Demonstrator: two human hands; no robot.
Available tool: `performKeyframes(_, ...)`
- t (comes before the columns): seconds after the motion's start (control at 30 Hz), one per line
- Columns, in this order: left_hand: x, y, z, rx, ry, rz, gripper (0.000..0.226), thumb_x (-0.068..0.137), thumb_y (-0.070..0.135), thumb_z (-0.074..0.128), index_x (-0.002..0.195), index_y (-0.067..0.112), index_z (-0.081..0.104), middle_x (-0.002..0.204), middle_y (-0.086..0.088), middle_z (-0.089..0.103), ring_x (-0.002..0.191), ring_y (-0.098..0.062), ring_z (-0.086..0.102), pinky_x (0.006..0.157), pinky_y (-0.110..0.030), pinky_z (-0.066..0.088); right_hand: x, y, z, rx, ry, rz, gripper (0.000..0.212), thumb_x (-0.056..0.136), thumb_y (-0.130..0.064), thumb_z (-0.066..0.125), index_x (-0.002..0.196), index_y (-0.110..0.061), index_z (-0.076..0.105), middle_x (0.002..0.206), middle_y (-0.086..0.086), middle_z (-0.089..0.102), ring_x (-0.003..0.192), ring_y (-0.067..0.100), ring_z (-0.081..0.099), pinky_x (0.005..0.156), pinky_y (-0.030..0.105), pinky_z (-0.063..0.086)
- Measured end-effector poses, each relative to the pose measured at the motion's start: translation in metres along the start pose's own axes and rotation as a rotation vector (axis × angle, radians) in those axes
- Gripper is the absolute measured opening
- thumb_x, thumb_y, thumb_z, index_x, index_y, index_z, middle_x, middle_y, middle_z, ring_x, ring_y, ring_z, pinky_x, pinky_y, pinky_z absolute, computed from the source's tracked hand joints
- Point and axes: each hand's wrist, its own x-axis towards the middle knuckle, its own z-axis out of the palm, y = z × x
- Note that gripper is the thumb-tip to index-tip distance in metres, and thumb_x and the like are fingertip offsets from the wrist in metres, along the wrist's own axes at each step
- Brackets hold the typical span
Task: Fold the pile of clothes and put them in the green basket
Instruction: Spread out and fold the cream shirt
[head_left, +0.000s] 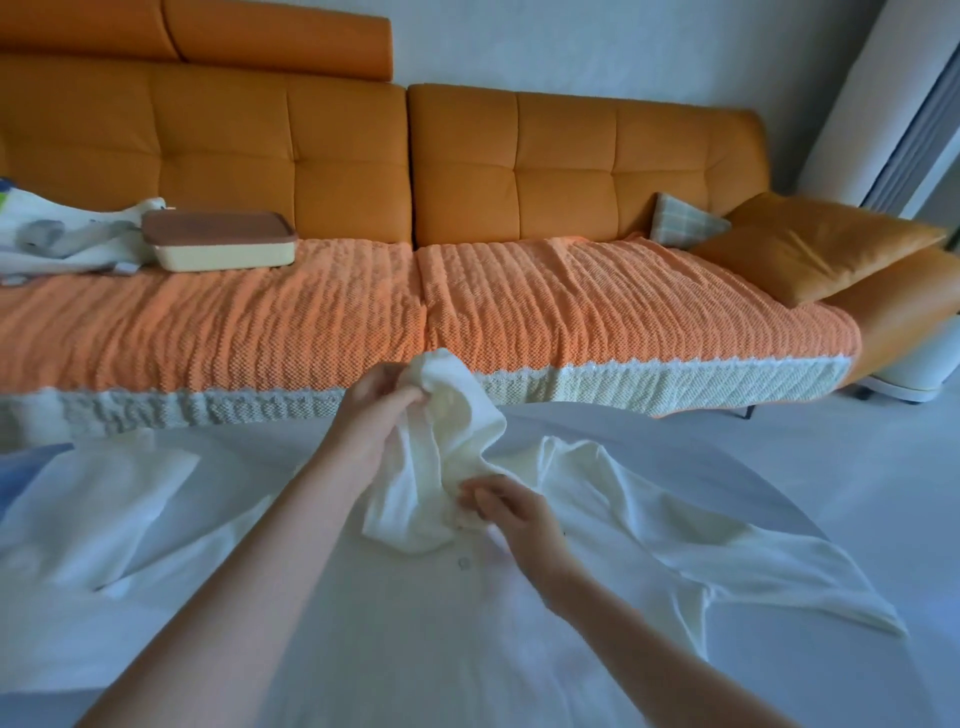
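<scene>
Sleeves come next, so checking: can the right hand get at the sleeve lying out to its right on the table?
Probably yes. The right hand is busy pinching the shirt collar, but the sleeve lies spread on the table beside it, with nothing on it or between.

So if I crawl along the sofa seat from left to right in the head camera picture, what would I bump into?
Printed white cloth → cream box with a brown lid → small checked cushion → big orange pillow.
</scene>
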Motion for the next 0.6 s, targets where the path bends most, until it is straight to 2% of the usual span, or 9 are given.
performKeyframes(0.07,-0.039,0.007,-0.011,0.128,-0.123,0.104,0.019,0.060,0.013,0.071,0.071,0.022,0.058,0.075,0.001,0.060,0.074,-0.014,0.055,0.067,-0.028,0.039,-0.014,-0.016,-0.022,0.309,0.148,0.108,0.022,0.095,-0.009,0.046,0.094,-0.007,0.068,0.095,0.012,0.071,0.092,0.021,0.067,0.083,0.034,0.050)
performKeyframes(0.13,-0.077,-0.007,-0.028,0.385,-0.241,0.127,0.023,0.061,0.002,0.072,0.069,0.020,0.059,0.077,0.006,0.062,0.073,-0.006,0.059,0.069,-0.024,0.043,-0.036,-0.025,-0.038,0.487,0.177,0.286,0.032,0.097,-0.024,0.041,0.096,-0.003,0.064,0.089,0.014,0.071,0.085,0.027,0.068,0.075,0.043,0.054)
performKeyframes(0.2,-0.112,-0.032,-0.047,0.602,-0.334,0.000,0.026,0.067,0.006,0.072,0.074,0.030,0.068,0.076,0.006,0.064,0.075,-0.006,0.065,0.072,-0.025,0.049,-0.064,-0.026,-0.045,0.386,0.114,0.449,0.047,0.096,-0.041,0.040,0.094,-0.001,0.065,0.085,0.015,0.069,0.078,0.028,0.065,0.065,0.042,0.055)
performKeyframes(0.27,-0.148,-0.050,-0.067,0.720,-0.566,-0.120,0.031,0.060,0.030,0.074,0.085,0.046,0.066,0.084,0.017,0.067,0.087,-0.011,0.065,0.082,-0.026,0.048,-0.083,-0.024,-0.045,0.233,0.031,0.517,0.055,0.092,-0.049,0.045,0.093,0.000,0.070,0.087,0.016,0.071,0.077,0.026,0.067,0.062,0.038,0.055)
performKeyframes(0.3,-0.163,-0.056,-0.076,0.710,-0.571,-0.163,0.030,0.058,0.032,0.073,0.086,0.044,0.068,0.084,0.021,0.068,0.088,-0.012,0.065,0.086,-0.026,0.046,-0.088,-0.026,-0.046,0.197,0.020,0.516,0.054,0.090,-0.048,0.049,0.093,0.001,0.071,0.087,0.016,0.072,0.075,0.025,0.067,0.062,0.036,0.055)
performKeyframes(0.37,-0.177,-0.062,-0.087,0.578,-0.325,-0.131,0.026,0.074,0.004,0.057,0.075,0.026,0.072,0.081,0.009,0.072,0.081,-0.010,0.066,0.087,-0.029,0.045,-0.090,-0.033,-0.049,0.128,0.036,0.482,0.045,0.087,-0.043,0.058,0.089,0.001,0.070,0.079,0.012,0.072,0.066,0.022,0.067,0.060,0.031,0.055)
performKeyframes(0.43,-0.178,-0.055,-0.084,0.550,-0.036,-0.082,0.039,0.083,-0.008,0.049,0.067,0.024,0.066,0.072,0.003,0.071,0.072,-0.009,0.068,0.072,-0.031,0.052,-0.090,-0.040,-0.048,-0.020,0.024,0.470,0.038,0.082,-0.040,0.066,0.074,-0.002,0.067,0.069,0.011,0.070,0.057,0.019,0.066,0.056,0.029,0.057)
performKeyframes(0.53,-0.170,-0.039,-0.062,0.502,0.143,-0.272,0.012,0.088,0.022,0.062,0.077,0.016,0.060,0.070,-0.004,0.068,0.060,-0.019,0.067,0.050,-0.036,0.056,-0.091,-0.039,-0.044,-0.373,-0.061,0.477,0.052,0.075,-0.051,0.071,0.055,-0.003,0.062,0.063,0.020,0.067,0.047,0.021,0.062,0.050,0.030,0.056)
performKeyframes(0.6,-0.167,-0.030,-0.045,0.742,0.043,-0.399,0.039,0.081,0.050,0.063,0.076,0.011,0.061,0.068,-0.007,0.068,0.057,-0.022,0.067,0.048,-0.034,0.056,-0.095,-0.036,-0.044,-0.447,-0.116,0.530,0.058,0.076,-0.054,0.068,0.057,0.000,0.064,0.064,0.021,0.068,0.046,0.023,0.063,0.045,0.027,0.053)
